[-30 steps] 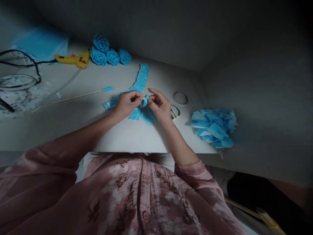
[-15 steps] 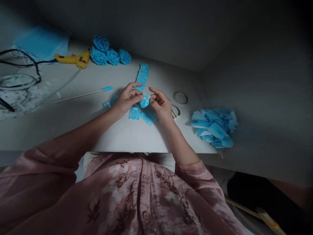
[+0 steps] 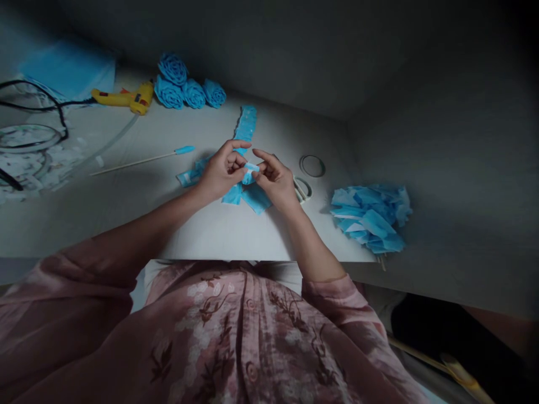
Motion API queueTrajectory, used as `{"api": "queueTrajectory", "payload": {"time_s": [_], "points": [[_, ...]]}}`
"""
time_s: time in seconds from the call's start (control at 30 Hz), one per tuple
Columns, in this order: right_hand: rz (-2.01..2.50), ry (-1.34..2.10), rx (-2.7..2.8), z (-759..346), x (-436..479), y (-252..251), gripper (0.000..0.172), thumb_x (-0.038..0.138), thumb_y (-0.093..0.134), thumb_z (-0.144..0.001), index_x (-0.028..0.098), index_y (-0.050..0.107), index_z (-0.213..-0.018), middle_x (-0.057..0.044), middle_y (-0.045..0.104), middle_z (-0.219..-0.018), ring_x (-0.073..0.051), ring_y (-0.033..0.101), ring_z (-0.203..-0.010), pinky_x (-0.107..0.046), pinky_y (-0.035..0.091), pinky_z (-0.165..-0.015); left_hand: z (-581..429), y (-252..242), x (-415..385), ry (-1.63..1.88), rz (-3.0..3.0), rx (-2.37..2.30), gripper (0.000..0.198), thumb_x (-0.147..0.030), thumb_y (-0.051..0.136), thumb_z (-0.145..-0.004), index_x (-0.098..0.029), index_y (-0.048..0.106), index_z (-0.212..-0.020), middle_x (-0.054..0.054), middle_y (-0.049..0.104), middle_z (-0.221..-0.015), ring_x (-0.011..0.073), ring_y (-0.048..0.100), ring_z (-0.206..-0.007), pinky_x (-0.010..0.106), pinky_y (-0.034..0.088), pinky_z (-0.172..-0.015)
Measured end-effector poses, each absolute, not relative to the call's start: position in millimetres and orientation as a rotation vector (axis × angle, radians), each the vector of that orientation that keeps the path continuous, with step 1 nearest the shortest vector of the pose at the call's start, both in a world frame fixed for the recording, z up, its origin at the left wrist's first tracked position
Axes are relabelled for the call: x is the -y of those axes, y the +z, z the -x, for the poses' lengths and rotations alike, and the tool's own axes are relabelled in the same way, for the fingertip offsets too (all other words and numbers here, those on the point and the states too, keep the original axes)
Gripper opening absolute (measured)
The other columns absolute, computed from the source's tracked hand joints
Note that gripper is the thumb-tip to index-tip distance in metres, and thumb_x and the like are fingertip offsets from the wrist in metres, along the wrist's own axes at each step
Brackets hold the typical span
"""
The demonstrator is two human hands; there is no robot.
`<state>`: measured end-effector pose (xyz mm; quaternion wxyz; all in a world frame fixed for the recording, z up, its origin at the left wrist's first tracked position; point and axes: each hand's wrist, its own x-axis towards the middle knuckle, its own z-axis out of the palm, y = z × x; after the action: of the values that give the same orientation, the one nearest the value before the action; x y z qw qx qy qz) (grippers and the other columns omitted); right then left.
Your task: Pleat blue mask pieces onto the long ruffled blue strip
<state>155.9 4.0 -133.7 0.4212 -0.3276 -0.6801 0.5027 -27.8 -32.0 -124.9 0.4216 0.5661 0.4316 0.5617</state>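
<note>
Between my two hands is a small folded piece of blue fabric (image 3: 251, 175) with a white patch, held above the table. My left hand (image 3: 224, 171) pinches its left side with thumb and fingers. From the other side my right hand (image 3: 275, 178) is closed on it, thumb on the near face and index finger raised. Beneath and around the hands lie flat blue pieces (image 3: 256, 200) and, partly hidden by my left hand, another blue bundle (image 3: 189, 177). A long gathered blue strip (image 3: 246, 123) stretches away behind my fingers.
Several blue fabric roses (image 3: 170, 90) sit at the back beside a yellow glue gun (image 3: 135, 100). A blue-tipped stick (image 3: 143, 161) lies left. Tape rings (image 3: 312, 166), scissors (image 3: 301, 191) and a blue petal bunch (image 3: 370, 217) are right. Blue sheets (image 3: 69, 70) and white scraps (image 3: 54, 168) lie far left.
My right thumb has moved up and left onto the near face of the blue piece, and my hands have come slightly closer together. The view has shifted a little.
</note>
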Motion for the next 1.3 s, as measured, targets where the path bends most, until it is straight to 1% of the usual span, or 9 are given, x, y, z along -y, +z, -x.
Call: {"api": "queueTrajectory", "payload": {"time_s": [0.23, 0.43, 0.57, 0.67, 0.73, 0.8, 0.87, 1.1, 1.3], "points": [[0.799, 1.327, 1.674, -161.2, -6.0, -130.6, 0.063, 0.058, 0.084, -0.088, 0.025, 0.071, -0.140, 0.000, 0.069, -0.087, -0.016, 0.063, -0.078, -0.036, 0.061, -0.081, 33.5, -130.1, 27.0, 1.410, -1.399, -1.048, 0.062, -0.004, 0.072, -0.083, -0.025, 0.056, -0.140, -0.005, 0.066, -0.084, 0.0114, 0.062, -0.070, 0.023, 0.047, -0.067], [0.842, 1.414, 1.620, -164.9, -6.9, -125.5, 0.070, 0.063, 0.084, -0.087, 0.022, 0.071, -0.142, -0.002, 0.074, -0.093, -0.018, 0.071, -0.090, -0.040, 0.063, -0.095, 37.8, -132.3, 24.2, 1.422, -1.389, -1.075, 0.062, -0.004, 0.071, -0.083, -0.026, 0.056, -0.139, -0.005, 0.066, -0.083, 0.0108, 0.062, -0.070, 0.023, 0.047, -0.067], [0.795, 1.437, 1.611, -164.7, -8.4, -128.5, 0.073, 0.065, 0.090, -0.079, 0.025, 0.073, -0.138, 0.000, 0.072, -0.091, -0.017, 0.068, -0.084, -0.039, 0.062, -0.092, 37.7, -129.5, 25.9, 1.413, -1.362, -1.072, 0.062, -0.005, 0.071, -0.082, -0.025, 0.058, -0.138, -0.006, 0.065, -0.081, 0.0106, 0.061, -0.068, 0.023, 0.046, -0.066], [0.803, 1.413, 1.616, -164.5, -8.7, -130.4, 0.068, 0.064, 0.089, -0.081, 0.028, 0.073, -0.136, 0.001, 0.071, -0.089, -0.017, 0.066, -0.082, -0.039, 0.062, -0.088, 36.5, -125.7, 28.5, 1.406, -1.317, -1.078, 0.062, -0.010, 0.074, -0.081, -0.026, 0.058, -0.138, -0.005, 0.065, -0.080, 0.0119, 0.061, -0.068, 0.025, 0.046, -0.066], [0.824, 1.378, 1.608, -164.3, -8.2, -129.7, 0.063, 0.062, 0.088, -0.082, 0.029, 0.074, -0.134, 0.000, 0.071, -0.089, -0.017, 0.066, -0.082, -0.038, 0.061, -0.088, 36.3, -123.2, 29.7, 1.410, -1.271, -1.089, 0.059, -0.017, 0.074, -0.084, -0.027, 0.057, -0.139, -0.004, 0.065, -0.081, 0.0133, 0.061, -0.067, 0.026, 0.047, -0.065], [0.853, 1.340, 1.596, -164.1, -7.6, -127.8, 0.060, 0.059, 0.088, -0.083, 0.028, 0.074, -0.132, 0.000, 0.072, -0.089, -0.018, 0.066, -0.083, -0.038, 0.061, -0.088, 36.9, -121.5, 29.9, 1.414, -1.232, -1.098, 0.055, -0.024, 0.071, -0.088, -0.028, 0.056, -0.141, -0.002, 0.066, -0.083, 0.0140, 0.060, -0.066, 0.027, 0.048, -0.064], [0.884, 1.312, 1.589, -163.7, -7.2, -125.9, 0.057, 0.057, 0.088, -0.083, 0.028, 0.074, -0.131, -0.001, 0.072, -0.089, -0.018, 0.066, -0.084, -0.038, 0.061, -0.088, 37.8, -120.7, 29.4, 1.412, -1.216, -1.100, 0.054, -0.027, 0.067, -0.090, -0.027, 0.055, -0.142, -0.002, 0.066, -0.083, 0.0136, 0.060, -0.065, 0.027, 0.048, -0.064], [0.887, 1.280, 1.622, -163.6, -7.7, -126.8, 0.055, 0.058, 0.084, -0.087, 0.029, 0.074, -0.132, -0.002, 0.072, -0.091, -0.020, 0.066, -0.086, -0.041, 0.061, -0.088, 37.7, -124.2, 28.5, 1.406, -1.240, -1.077, 0.057, -0.025, 0.072, -0.084, -0.026, 0.058, -0.138, -0.002, 0.068, -0.087, 0.0118, 0.060, -0.064, 0.026, 0.050, -0.064], [0.880, 1.297, 1.583, -163.5, -7.7, -127.8, 0.056, 0.059, 0.086, -0.085, 0.028, 0.075, -0.130, 0.000, 0.071, -0.089, -0.018, 0.067, -0.085, -0.039, 0.060, -0.089, 37.7, -125.4, 28.6, 1.398, -1.259, -1.061, 0.056, -0.029, 0.074, -0.084, -0.024, 0.058, -0.138, -0.001, 0.069, -0.089, 0.0124, 0.062, -0.066, 0.026, 0.050, -0.065]]}}
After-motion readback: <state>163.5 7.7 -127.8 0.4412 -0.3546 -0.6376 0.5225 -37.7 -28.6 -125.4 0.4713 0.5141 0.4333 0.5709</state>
